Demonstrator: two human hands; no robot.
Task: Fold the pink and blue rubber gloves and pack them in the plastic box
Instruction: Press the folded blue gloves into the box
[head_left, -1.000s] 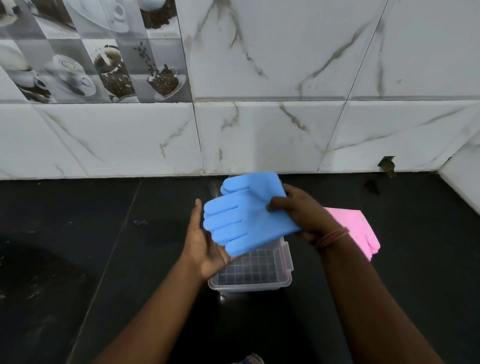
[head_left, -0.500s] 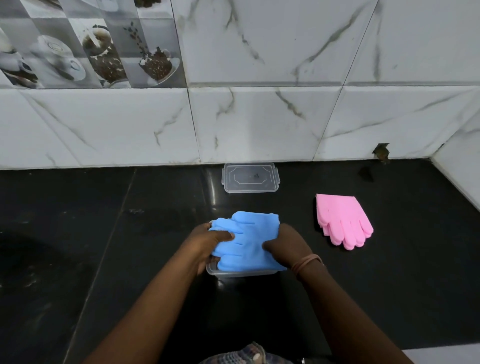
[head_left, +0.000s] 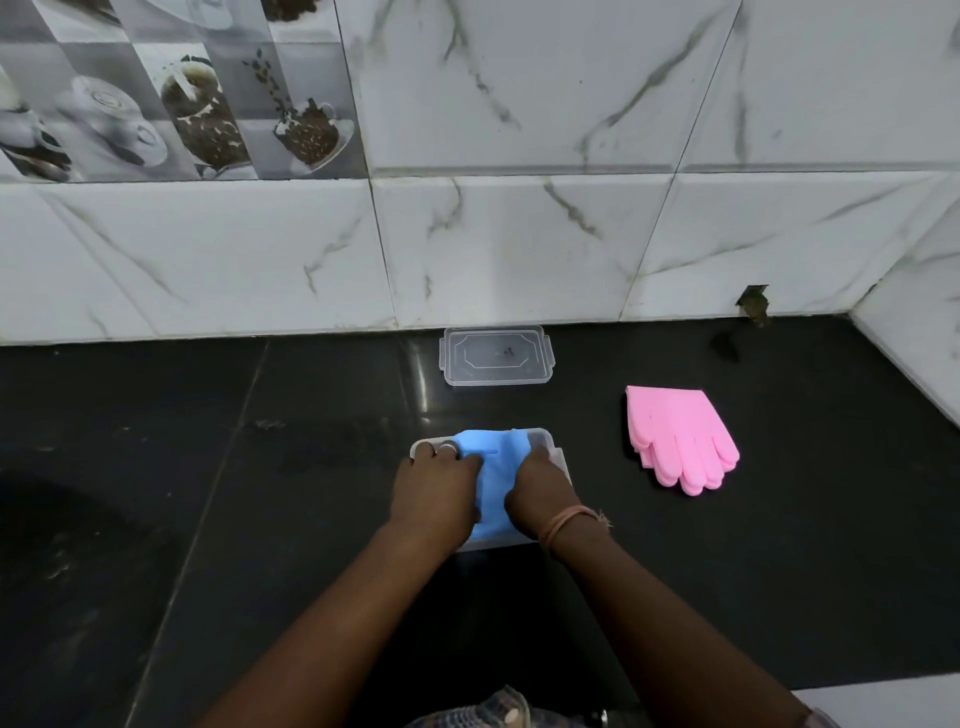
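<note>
The folded blue gloves (head_left: 494, 475) lie in the clear plastic box (head_left: 564, 463) on the black counter, filling most of it. My left hand (head_left: 434, 493) grips their left side, thumb on top and fingers curled over the edge into the box. From the right, my right hand (head_left: 537, 493) holds them with its fingers curled down onto the rubber. The hands hide much of the box. To the right of the box, the pink gloves (head_left: 675, 441) lie flat and stacked, fingers pointing toward me.
The box's clear lid (head_left: 496, 356) lies flat near the wall, behind the box. A marble-tiled wall (head_left: 519, 249) closes the back and the right corner. A pale counter edge shows at the bottom right.
The blue gloves went from held in the air above the box to pushed down inside it. Both hands came down with them. The pink gloves have not moved.
</note>
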